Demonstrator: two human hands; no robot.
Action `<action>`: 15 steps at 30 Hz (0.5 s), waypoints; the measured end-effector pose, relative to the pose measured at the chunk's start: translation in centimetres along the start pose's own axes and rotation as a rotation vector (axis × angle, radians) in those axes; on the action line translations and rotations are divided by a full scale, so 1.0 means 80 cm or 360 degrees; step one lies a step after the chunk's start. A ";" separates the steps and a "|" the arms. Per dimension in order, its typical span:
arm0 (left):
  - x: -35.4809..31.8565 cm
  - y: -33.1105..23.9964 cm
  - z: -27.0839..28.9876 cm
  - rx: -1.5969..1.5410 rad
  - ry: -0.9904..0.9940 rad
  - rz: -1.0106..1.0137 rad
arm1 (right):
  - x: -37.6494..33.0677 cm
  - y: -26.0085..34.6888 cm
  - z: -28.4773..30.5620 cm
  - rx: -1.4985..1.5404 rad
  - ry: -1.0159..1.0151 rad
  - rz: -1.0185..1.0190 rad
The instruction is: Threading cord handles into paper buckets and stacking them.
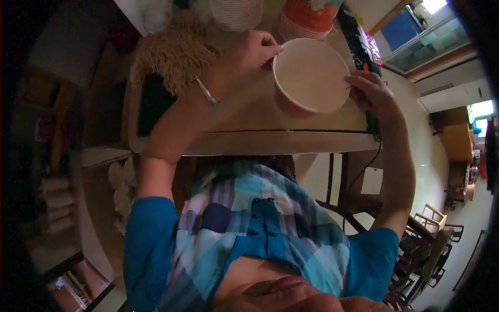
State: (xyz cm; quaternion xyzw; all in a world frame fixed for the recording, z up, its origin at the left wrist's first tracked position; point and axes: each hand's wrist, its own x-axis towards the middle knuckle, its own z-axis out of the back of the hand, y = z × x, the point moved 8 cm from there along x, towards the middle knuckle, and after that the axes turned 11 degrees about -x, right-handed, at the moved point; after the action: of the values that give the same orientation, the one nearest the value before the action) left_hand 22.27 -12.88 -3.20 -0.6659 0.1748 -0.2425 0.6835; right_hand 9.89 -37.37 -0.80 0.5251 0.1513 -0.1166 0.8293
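A round paper bowl (312,75), white inside with an orange-red outer wall, is tilted over the table so its mouth faces me. My left hand (258,51) is closed on its rim at the upper left, thumb and fingers pinching the edge. On the opposite side my right hand (370,92) pinches the rim, its other fingers curled behind and partly hidden. Just beyond the bowl stands a stack of orange-red paper bowls (307,22). Farther left is a stack of white paper bowls (236,14). The held bowl's base is out of sight.
Beside my left forearm lies a heap of tan shredded fibre (176,52). The table's front edge (249,143) runs close to my body. Dark items with a cord (370,161) line the table's right side. Wooden chairs (431,221) stand to the far right.
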 end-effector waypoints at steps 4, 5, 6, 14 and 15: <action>0.016 -0.031 0.002 0.0289 -0.0036 -0.0097 | 0.002 0.013 0.023 -0.0050 -0.0070 0.0068; 0.020 -0.033 0.002 0.0291 -0.0039 -0.0108 | 0.003 0.014 0.024 0.0025 -0.0053 0.0071; 0.024 -0.035 0.002 0.0253 -0.0031 -0.0123 | 0.004 0.015 0.025 0.0099 -0.0035 0.0072; 0.039 -0.068 -0.005 0.0444 -0.0017 -0.0233 | 0.009 0.030 0.043 0.0089 -0.0026 0.0163; 0.045 -0.064 -0.007 0.0388 -0.0006 -0.0188 | 0.007 0.034 0.048 0.0058 -0.0037 0.0173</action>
State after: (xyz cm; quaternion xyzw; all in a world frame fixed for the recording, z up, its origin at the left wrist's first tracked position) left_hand 24.39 -15.35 2.19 -0.5876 0.1033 -0.3006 0.7441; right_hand 11.84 -39.70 2.79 0.5462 0.1108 -0.0802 0.8264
